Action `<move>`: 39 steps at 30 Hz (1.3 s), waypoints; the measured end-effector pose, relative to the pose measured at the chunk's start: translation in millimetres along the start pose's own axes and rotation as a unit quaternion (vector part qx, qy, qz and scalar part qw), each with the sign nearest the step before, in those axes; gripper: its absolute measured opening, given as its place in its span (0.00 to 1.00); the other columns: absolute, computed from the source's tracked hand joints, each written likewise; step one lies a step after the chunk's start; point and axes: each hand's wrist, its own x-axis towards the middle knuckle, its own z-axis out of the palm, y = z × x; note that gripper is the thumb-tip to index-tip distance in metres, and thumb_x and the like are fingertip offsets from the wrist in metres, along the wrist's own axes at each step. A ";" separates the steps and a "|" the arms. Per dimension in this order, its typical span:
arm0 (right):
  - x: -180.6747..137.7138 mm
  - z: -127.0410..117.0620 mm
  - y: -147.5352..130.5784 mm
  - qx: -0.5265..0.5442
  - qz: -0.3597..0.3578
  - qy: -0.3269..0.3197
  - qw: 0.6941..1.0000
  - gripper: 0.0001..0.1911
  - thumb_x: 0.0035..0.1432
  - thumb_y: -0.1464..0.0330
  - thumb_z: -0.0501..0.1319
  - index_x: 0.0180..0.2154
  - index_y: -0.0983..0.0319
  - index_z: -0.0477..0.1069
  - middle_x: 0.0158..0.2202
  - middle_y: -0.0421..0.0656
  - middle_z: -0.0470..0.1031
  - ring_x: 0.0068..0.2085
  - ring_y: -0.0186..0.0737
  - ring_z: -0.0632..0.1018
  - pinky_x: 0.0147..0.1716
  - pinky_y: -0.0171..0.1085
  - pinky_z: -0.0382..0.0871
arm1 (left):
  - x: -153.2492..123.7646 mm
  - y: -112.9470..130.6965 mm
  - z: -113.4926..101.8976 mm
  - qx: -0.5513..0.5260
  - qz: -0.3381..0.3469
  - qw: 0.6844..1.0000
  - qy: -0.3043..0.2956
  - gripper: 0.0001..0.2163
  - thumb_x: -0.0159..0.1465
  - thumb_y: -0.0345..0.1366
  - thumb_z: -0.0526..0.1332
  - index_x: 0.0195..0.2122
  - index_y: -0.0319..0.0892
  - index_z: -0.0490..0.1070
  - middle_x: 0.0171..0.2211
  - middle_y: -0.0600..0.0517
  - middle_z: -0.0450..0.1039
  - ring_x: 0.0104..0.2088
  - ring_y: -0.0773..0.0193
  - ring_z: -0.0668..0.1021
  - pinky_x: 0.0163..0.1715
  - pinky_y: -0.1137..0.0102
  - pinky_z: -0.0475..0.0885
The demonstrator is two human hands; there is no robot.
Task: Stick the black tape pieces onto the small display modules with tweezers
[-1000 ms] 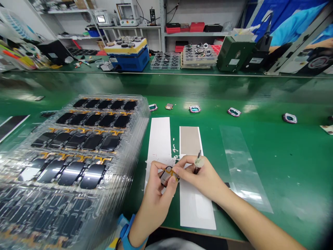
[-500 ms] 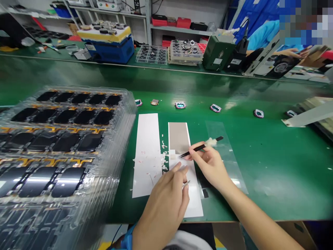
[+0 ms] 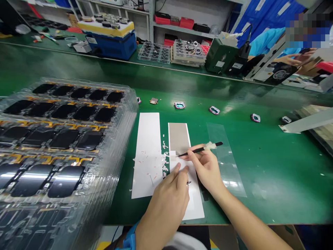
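The right hand (image 3: 205, 170) pinches a slender black tool (image 3: 197, 150) firmly between thumb and fingers, with a tuft of white fluff (image 3: 211, 146) clinging near its far end. The tool's fine point sits at the lower edge of a grey-faced strip (image 3: 178, 137), which lies on a long piece of white backing paper (image 3: 194, 198). I can't tell whether the point actually touches it. The left hand (image 3: 166, 205) is curled just beside that paper, and a small metal tip (image 3: 188, 183) pokes out past its fingers. From here I can't tell what it grips, if anything. A blue wristband (image 3: 130, 239) circles the left wrist.

To the left, a white sheet (image 3: 147, 156) is scattered with pale and pinkish scraps (image 3: 163, 159). A clear plastic film (image 3: 225, 156) lies to the right of the strip. Stacked clear trays (image 3: 125, 118) of black screen panels (image 3: 84, 113) with orange ribbon cables sit on the green bench mat (image 3: 273, 156), and small pink-rimmed parts (image 3: 179, 105) are spaced out beyond the sheets.
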 end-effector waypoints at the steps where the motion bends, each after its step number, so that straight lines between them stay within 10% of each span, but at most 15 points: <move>1: 0.0 -0.4 0.9 0.001 -0.004 0.004 1.000 0.13 0.57 0.58 0.67 0.35 0.60 0.69 0.33 0.40 0.76 0.33 0.40 0.83 0.37 0.38 0.78 | 0.0 0.1 0.1 0.012 0.006 1.000 0.003 0.13 0.67 0.21 0.51 0.51 0.39 0.61 0.56 0.34 0.72 0.63 0.46 0.69 0.48 0.53 0.78; 19: -10.5 -12.5 -26.2 0.086 -0.079 0.045 0.992 0.08 0.58 0.65 0.67 0.36 0.59 0.70 0.30 0.38 0.77 0.31 0.35 0.83 0.34 0.35 0.80 | 6.0 1.6 -7.6 -0.120 -0.053 0.991 0.030 0.06 0.71 0.29 0.48 0.45 0.44 0.60 0.47 0.42 0.75 0.53 0.49 0.76 0.46 0.54 0.74; 29: -60.3 14.3 -24.5 0.144 -0.178 0.139 0.964 0.07 0.66 0.75 0.57 0.39 0.56 0.66 0.35 0.39 0.72 0.36 0.38 0.84 0.28 0.32 0.81 | 8.4 14.4 -11.9 -0.558 -0.154 0.809 0.104 0.03 0.74 0.38 0.46 0.44 0.47 0.55 0.28 0.58 0.68 0.23 0.70 0.67 0.28 0.73 0.64; 39: -60.5 16.8 -19.0 0.132 -0.182 0.123 0.967 0.08 0.66 0.76 0.57 0.39 0.56 0.65 0.34 0.39 0.73 0.38 0.39 0.84 0.28 0.32 0.81 | 7.5 15.1 -9.7 -0.564 -0.151 0.806 0.094 0.07 0.75 0.42 0.45 0.44 0.46 0.57 0.29 0.58 0.65 0.24 0.69 0.61 0.29 0.71 0.60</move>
